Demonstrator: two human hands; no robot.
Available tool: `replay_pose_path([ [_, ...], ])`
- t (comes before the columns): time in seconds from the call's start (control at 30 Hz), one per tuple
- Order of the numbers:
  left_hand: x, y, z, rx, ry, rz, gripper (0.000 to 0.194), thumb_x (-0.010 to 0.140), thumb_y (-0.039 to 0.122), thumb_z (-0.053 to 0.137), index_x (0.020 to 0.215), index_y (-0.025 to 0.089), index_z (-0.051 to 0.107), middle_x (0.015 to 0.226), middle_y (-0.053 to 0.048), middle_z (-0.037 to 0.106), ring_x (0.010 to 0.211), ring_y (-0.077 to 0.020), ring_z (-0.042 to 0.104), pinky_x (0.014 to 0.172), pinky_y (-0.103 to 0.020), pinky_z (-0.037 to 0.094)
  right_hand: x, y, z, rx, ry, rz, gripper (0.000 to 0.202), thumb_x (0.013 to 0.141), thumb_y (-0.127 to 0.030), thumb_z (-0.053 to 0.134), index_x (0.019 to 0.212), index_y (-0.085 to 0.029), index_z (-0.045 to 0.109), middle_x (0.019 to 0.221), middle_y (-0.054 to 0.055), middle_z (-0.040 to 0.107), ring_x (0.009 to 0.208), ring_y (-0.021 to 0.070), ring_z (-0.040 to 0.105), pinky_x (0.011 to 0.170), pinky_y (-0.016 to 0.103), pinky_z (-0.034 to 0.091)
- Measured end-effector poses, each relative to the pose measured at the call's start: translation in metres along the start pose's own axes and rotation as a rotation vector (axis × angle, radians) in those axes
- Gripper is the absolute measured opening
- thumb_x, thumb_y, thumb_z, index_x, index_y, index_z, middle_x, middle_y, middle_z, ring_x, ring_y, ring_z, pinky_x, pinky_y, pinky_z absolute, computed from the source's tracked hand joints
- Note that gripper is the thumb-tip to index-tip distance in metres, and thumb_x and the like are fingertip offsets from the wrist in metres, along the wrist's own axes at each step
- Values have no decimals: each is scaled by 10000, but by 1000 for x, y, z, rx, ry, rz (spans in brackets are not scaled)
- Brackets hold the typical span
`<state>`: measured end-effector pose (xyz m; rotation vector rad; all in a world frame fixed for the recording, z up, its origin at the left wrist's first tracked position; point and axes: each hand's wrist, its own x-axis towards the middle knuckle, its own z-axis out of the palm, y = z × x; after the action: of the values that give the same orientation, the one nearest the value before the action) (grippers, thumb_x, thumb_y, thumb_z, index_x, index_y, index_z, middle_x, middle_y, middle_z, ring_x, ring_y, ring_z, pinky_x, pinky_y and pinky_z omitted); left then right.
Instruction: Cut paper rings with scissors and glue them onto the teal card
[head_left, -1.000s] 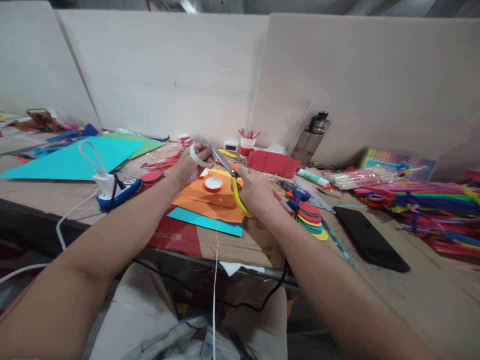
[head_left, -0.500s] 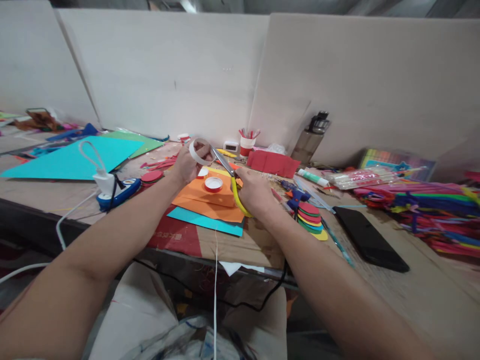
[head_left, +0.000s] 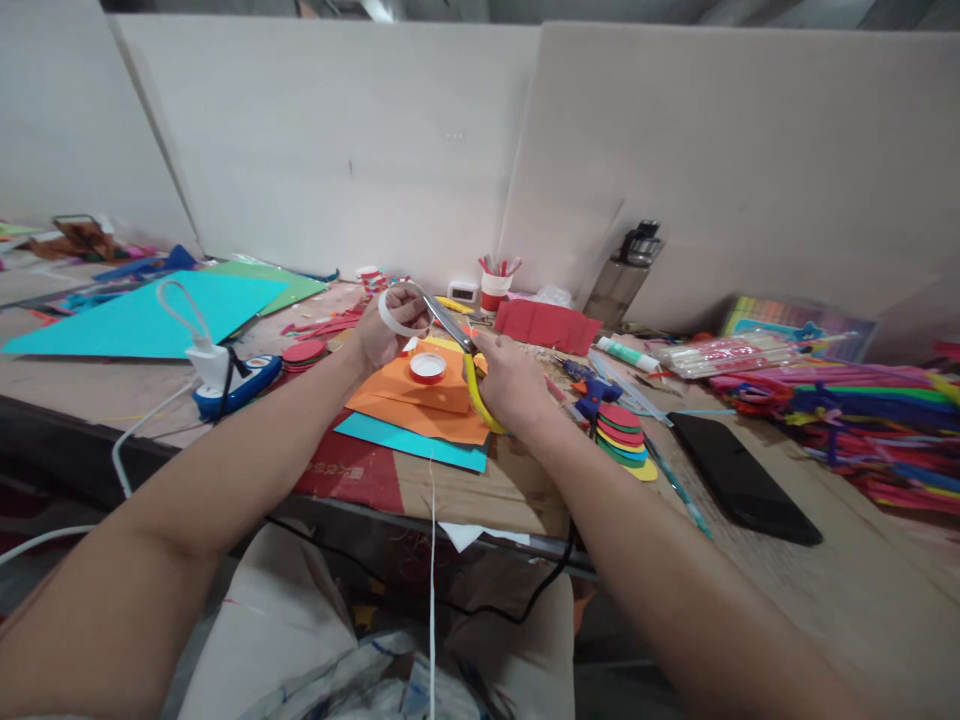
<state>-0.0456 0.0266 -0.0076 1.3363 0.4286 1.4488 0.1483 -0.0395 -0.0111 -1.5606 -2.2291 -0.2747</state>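
My left hand (head_left: 384,330) is closed on a white paper ring (head_left: 397,318), held up above the orange sheets. In my right hand (head_left: 510,380) are scissors with yellow handles (head_left: 478,395); their metal blades point up and left to the ring at my left fingers. Whether the blades are parted is hard to tell. Below the hands, a round red-and-white lid (head_left: 427,368) rests on orange paper (head_left: 390,392), with a blue sheet (head_left: 420,443) underneath at the front.
Coloured discs (head_left: 621,440) and a black phone (head_left: 742,478) lie to the right. A bottle (head_left: 621,280) stands at the back. On the left are a blue power strip (head_left: 244,385) and a large turquoise sheet (head_left: 150,320). A white cable hangs in front.
The white ring and my left fingers have shifted slightly, and the scissor blades sit a little differently against them. My right hand has barely moved.
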Motion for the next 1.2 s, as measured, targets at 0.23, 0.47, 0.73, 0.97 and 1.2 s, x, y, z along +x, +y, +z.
replay_pose_path([
  [0.23, 1, 0, -2, -14, -31, 3, 229, 686, 275, 804, 711, 118, 640, 530, 14, 532, 461, -60, 486, 425, -172, 379, 1, 1, 2, 41, -2, -28, 377, 890, -251, 460, 1252, -235, 565, 1130, 112, 643, 929, 248, 607, 737, 315, 423],
  [0.47, 3, -2, -7, 42, -14, -4, 197, 762, 254, 737, 678, 129, 610, 533, 9, 534, 461, -56, 485, 435, -172, 369, 1, 1, 1, 55, 7, -37, 378, 888, -239, 454, 1245, -231, 578, 1104, 111, 660, 934, 246, 610, 748, 309, 425],
  [0.73, 4, 6, -5, 101, 117, 107, 180, 750, 238, 747, 702, 145, 602, 571, 6, 583, 532, -79, 564, 522, -188, 440, 1, 1, 1, 76, -7, 1, 445, 884, -261, 458, 1321, -284, 540, 1117, 100, 655, 967, 254, 604, 792, 327, 431],
  [0.97, 5, -2, -9, 57, 97, 57, 181, 731, 235, 763, 707, 133, 616, 563, 7, 579, 484, -74, 529, 479, -197, 416, -2, -3, 0, 34, 4, 2, 436, 915, -354, 436, 1338, -289, 517, 1110, 110, 636, 958, 265, 598, 774, 340, 437],
  [1.2, 3, -3, -6, 34, 91, 1, 189, 727, 241, 770, 711, 132, 617, 568, 11, 580, 479, -73, 533, 468, -196, 414, -1, -1, 0, 28, -6, -4, 397, 916, -321, 434, 1290, -260, 551, 1105, 113, 636, 930, 258, 602, 751, 334, 438],
])
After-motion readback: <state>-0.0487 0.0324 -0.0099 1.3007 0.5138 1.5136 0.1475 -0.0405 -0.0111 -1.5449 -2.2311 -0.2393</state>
